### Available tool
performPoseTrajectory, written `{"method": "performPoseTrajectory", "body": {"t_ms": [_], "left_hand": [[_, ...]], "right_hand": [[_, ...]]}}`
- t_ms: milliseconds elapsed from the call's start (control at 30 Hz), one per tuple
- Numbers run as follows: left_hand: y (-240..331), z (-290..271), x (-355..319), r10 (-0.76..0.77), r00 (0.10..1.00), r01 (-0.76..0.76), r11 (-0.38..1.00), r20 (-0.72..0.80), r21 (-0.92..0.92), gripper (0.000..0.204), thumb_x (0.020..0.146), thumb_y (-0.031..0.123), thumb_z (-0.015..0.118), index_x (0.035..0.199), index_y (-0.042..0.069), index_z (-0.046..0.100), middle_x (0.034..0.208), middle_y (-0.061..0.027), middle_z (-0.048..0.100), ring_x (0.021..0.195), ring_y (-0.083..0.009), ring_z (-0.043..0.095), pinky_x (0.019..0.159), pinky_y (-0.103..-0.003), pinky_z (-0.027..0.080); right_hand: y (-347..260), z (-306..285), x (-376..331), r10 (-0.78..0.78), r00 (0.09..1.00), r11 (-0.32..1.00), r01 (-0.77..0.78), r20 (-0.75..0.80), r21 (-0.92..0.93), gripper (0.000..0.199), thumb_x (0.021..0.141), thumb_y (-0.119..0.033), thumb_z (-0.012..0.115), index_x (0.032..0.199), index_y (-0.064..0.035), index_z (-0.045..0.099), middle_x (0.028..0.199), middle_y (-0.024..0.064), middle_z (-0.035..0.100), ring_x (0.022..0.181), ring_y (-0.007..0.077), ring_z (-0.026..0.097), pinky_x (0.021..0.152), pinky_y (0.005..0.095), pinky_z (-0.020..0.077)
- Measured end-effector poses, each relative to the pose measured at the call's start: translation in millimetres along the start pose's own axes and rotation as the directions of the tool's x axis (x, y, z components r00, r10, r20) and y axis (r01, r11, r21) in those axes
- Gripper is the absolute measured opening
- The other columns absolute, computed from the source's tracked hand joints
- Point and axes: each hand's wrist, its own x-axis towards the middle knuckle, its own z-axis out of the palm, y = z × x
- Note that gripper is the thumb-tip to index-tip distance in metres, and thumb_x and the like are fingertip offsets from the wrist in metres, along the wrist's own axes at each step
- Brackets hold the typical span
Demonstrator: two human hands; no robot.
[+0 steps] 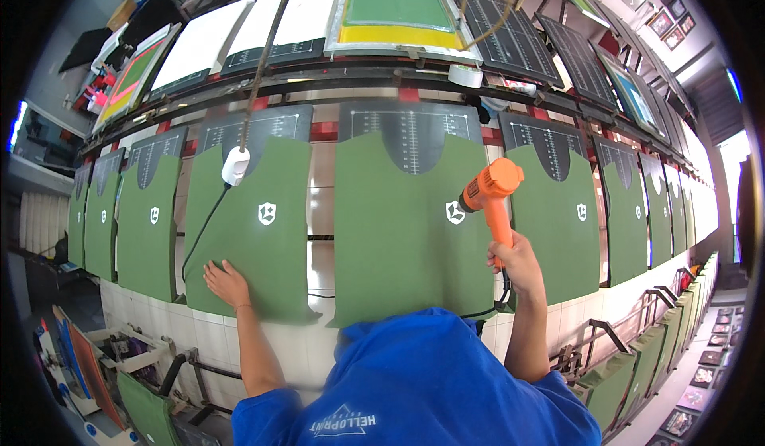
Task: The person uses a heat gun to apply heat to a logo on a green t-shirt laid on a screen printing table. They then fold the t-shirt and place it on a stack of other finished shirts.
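My right hand [518,264] is wrapped round the handle of an orange heat gun [498,199]. Its dark nozzle points left, right beside a white shield print [455,213] on the middle green fabric panel [390,247]. From the handle's bottom hangs a black cord. Fingers spread, my left hand [229,284] rests near the lower part of the green panel to the left [275,255], which bears its own white shield print [267,213]. Close to that hand a second black cord runs up to a white power socket [236,166] hanging over the panel.
Black boards with white ruled marks [410,131] carry the green panels in a long row. Behind them stand a metal rail [351,80], a screen frame with green mesh [398,8] and a white tape roll [465,76]. More green panels [637,366] hang at lower right.
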Motion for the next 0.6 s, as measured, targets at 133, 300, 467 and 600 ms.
{"method": "performPoseTrajectory", "body": {"t_ms": [133,300,467,600], "left_hand": [[-0.6,1.4,0.3,0.002,1.0,-0.002,1.0,-0.013,-0.005,0.052,0.101,0.038,0.04,0.139,0.002,0.042,0.147,-0.0181,0.04,0.137,-0.0389,0.034,0.113,-0.05,0.028],[-1.3,2.6,0.5,0.009,1.0,-0.009,1.0,-0.017,0.007,0.052,0.102,0.038,0.04,0.139,0.002,0.042,0.147,-0.018,0.04,0.137,-0.0388,0.034,0.113,-0.05,0.028],[0.3,1.2,0.0,0.001,1.0,-0.001,1.0,-0.014,-0.001,0.052,0.101,0.037,0.04,0.139,0.002,0.042,0.147,-0.0179,0.039,0.136,-0.0389,0.035,0.113,-0.05,0.028],[-2.3,1.6,-0.4,0.006,1.0,-0.006,1.0,-0.016,-0.004,0.052,0.101,0.037,0.04,0.139,0.001,0.042,0.147,-0.0181,0.039,0.137,-0.0389,0.034,0.113,-0.05,0.028]], "right_hand": [[-2.9,1.5,1.0,0.012,1.0,1.0,-0.012,-0.003,0.001,0.023,0.084,-0.013,0.061,0.102,0.0008,0.054,0.075,0.0037,0.058,0.062,0.0123,0.06,0.053,0.0259,0.0473],[-3.2,8.2,1.5,-0.016,1.0,0.999,0.015,-0.014,-0.038,0.024,0.085,-0.014,0.06,0.104,0.0002,0.055,0.075,0.0032,0.058,0.062,0.0115,0.059,0.053,0.0246,0.0471],[1.6,10.9,7.2,-0.057,0.998,0.998,0.057,0.003,-0.038,0.022,0.085,-0.014,0.06,0.102,-0.0004,0.056,0.074,0.0031,0.058,0.062,0.0115,0.06,0.052,0.0242,0.0475],[-2.8,9.5,8.8,-0.003,1.0,1.0,0.004,0.031,-0.001,0.02,0.084,-0.014,0.06,0.1,-0.0011,0.056,0.074,0.0028,0.058,0.062,0.0114,0.06,0.053,0.0249,0.0474]]}}
